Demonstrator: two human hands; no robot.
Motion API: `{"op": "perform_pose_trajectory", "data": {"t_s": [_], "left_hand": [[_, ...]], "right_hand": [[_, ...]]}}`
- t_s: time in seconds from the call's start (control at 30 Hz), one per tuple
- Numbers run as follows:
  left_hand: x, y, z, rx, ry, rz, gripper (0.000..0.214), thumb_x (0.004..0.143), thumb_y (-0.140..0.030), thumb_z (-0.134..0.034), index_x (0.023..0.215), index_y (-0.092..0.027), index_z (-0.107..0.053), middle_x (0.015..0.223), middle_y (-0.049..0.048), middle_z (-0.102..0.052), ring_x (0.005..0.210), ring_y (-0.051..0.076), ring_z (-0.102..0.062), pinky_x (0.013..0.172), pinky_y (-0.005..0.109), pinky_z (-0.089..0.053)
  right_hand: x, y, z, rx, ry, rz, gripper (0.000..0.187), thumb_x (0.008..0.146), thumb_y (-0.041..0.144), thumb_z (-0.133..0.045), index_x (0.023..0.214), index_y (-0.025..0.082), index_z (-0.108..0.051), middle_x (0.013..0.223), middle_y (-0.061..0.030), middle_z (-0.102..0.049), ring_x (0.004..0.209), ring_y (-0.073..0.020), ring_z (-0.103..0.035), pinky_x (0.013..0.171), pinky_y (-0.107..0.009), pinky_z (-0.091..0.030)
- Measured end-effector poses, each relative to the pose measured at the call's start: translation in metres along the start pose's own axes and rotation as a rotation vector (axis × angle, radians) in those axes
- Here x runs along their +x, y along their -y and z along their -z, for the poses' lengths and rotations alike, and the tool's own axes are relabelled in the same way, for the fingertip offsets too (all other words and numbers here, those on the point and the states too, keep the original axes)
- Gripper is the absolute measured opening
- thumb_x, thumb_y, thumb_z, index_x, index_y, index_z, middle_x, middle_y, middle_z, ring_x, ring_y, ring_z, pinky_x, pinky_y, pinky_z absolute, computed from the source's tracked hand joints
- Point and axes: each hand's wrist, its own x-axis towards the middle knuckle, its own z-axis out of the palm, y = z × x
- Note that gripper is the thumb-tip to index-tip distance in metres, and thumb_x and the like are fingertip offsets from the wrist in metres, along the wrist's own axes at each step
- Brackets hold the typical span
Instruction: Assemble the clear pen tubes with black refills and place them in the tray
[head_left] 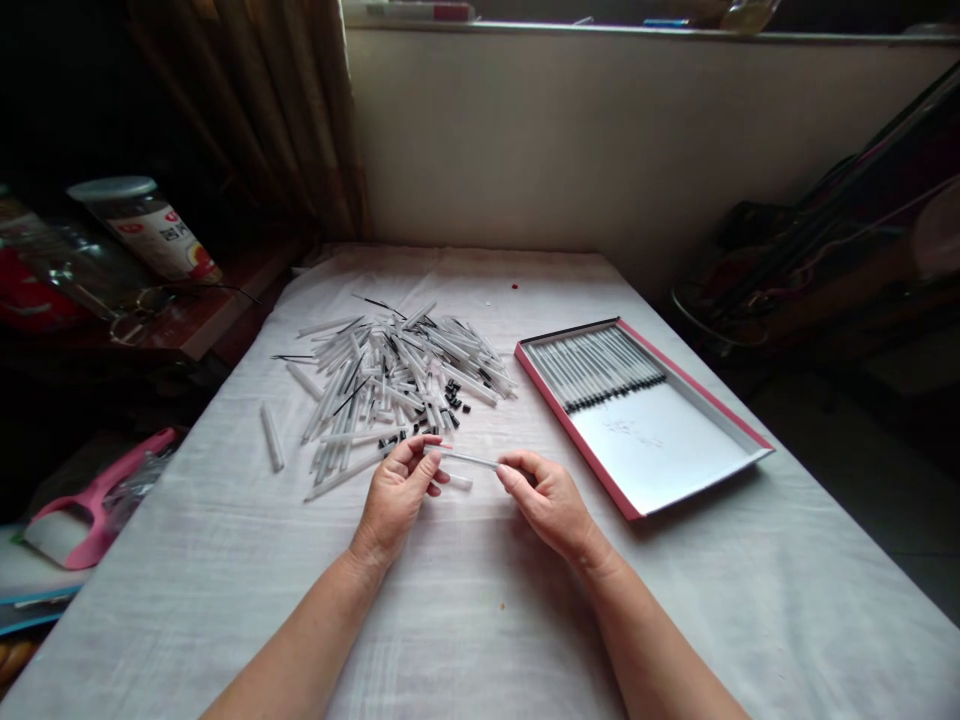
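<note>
Between my two hands stretches a thin, greyish pen refill (472, 460). My left hand (397, 490) pinches its left end with thumb and forefinger, where a small reddish tip shows. The fingers of my right hand (546, 498) are closed on the other end. A short white pen tube (459, 482) sticks out below my left fingers; whether they hold it or it lies on the cloth I cannot tell. Just beyond my left hand spreads a loose pile of white pen barrels (390, 370), dark refills and small black plugs (453, 392).
To the right lies a shallow red-edged box (581, 450), holding a row of pens (600, 365) with black ends. One barrel (271, 437) lies apart at the left. A jar (154, 230) stands on a side table; pink-handled scissors-like item (97, 500) sits at lower left.
</note>
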Motion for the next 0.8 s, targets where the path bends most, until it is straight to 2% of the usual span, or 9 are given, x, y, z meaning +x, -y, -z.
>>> {"op": "perform_pose_trajectory", "data": {"t_s": [0.1,0.17,0.23,0.3,0.4,0.47,0.57,0.67,0.8], "left_hand": [[0.003,0.000,0.002,-0.061,-0.003,0.001,0.057,0.066,-0.054,-0.076,0.109,-0.021,-0.062,0.096,0.0050,-0.070,0.073,0.015,-0.068,0.050,0.020,-0.050],[0.005,0.000,0.005,-0.097,-0.002,0.007,0.060,0.066,-0.056,-0.075,0.112,-0.020,-0.060,0.105,0.0079,-0.069,0.076,0.017,-0.068,0.051,0.021,-0.052],[0.008,0.000,0.008,-0.109,-0.003,0.012,0.061,0.065,-0.056,-0.076,0.111,-0.020,-0.059,0.103,0.0084,-0.069,0.076,0.017,-0.068,0.051,0.021,-0.052],[0.009,-0.001,0.009,-0.089,0.011,0.016,0.060,0.064,-0.056,-0.076,0.109,-0.019,-0.060,0.097,0.0071,-0.069,0.073,0.017,-0.068,0.052,0.021,-0.052],[0.008,-0.002,0.009,-0.045,0.032,0.010,0.055,0.065,-0.053,-0.076,0.106,-0.019,-0.062,0.091,0.0055,-0.069,0.071,0.015,-0.067,0.053,0.022,-0.051],[0.008,-0.002,0.008,-0.036,0.038,0.008,0.052,0.066,-0.051,-0.076,0.104,-0.019,-0.063,0.088,0.0048,-0.069,0.070,0.015,-0.066,0.054,0.022,-0.051],[0.007,-0.003,0.008,-0.044,0.048,0.018,0.049,0.064,-0.050,-0.077,0.100,-0.018,-0.065,0.084,0.0037,-0.069,0.067,0.014,-0.065,0.054,0.023,-0.050],[0.007,-0.004,0.009,-0.057,0.052,0.031,0.049,0.063,-0.049,-0.078,0.098,-0.018,-0.065,0.082,0.0033,-0.069,0.065,0.013,-0.064,0.054,0.022,-0.050],[0.006,-0.006,0.008,-0.052,0.060,0.030,0.048,0.063,-0.050,-0.078,0.097,-0.018,-0.065,0.082,0.0035,-0.069,0.065,0.013,-0.064,0.054,0.023,-0.050]], "right_hand": [[0.008,0.008,0.017,-0.099,-0.117,0.091,0.021,0.082,0.037,-0.061,0.084,0.021,-0.074,0.085,-0.0071,-0.073,0.079,-0.0221,-0.067,0.073,-0.032,-0.051],[0.022,0.010,0.040,-0.138,-0.248,0.141,0.024,0.081,0.041,-0.062,0.086,0.021,-0.075,0.092,-0.0090,-0.073,0.085,-0.0229,-0.067,0.076,-0.033,-0.052],[0.044,0.005,0.069,-0.217,-0.402,0.121,0.030,0.079,0.045,-0.064,0.089,0.020,-0.076,0.095,-0.0100,-0.073,0.090,-0.0244,-0.066,0.081,-0.034,-0.051],[0.069,-0.004,0.096,-0.357,-0.558,0.028,0.032,0.076,0.045,-0.063,0.084,0.018,-0.077,0.093,-0.0111,-0.074,0.091,-0.0264,-0.066,0.083,-0.037,-0.050],[0.100,-0.020,0.118,-0.545,-0.563,-0.212,0.031,0.074,0.043,-0.062,0.084,0.018,-0.079,0.087,-0.0108,-0.076,0.086,-0.0281,-0.067,0.076,-0.037,-0.050],[0.112,-0.027,0.118,-0.620,-0.523,-0.294,0.033,0.076,0.043,-0.059,0.086,0.019,-0.080,0.084,-0.0108,-0.076,0.083,-0.0284,-0.068,0.070,-0.035,-0.049],[0.116,-0.030,0.105,-0.695,-0.469,-0.336,0.037,0.079,0.046,-0.055,0.092,0.021,-0.080,0.087,-0.0106,-0.077,0.081,-0.0277,-0.068,0.066,-0.033,-0.047],[0.115,-0.029,0.093,-0.776,-0.413,-0.351,0.036,0.080,0.043,-0.052,0.093,0.024,-0.079,0.092,-0.0095,-0.077,0.083,-0.0265,-0.069,0.067,-0.033,-0.047],[0.114,-0.030,0.087,-0.879,-0.339,-0.330,0.034,0.079,0.038,-0.051,0.094,0.025,-0.079,0.096,-0.0087,-0.076,0.089,-0.0272,-0.068,0.071,-0.034,-0.047]]}}
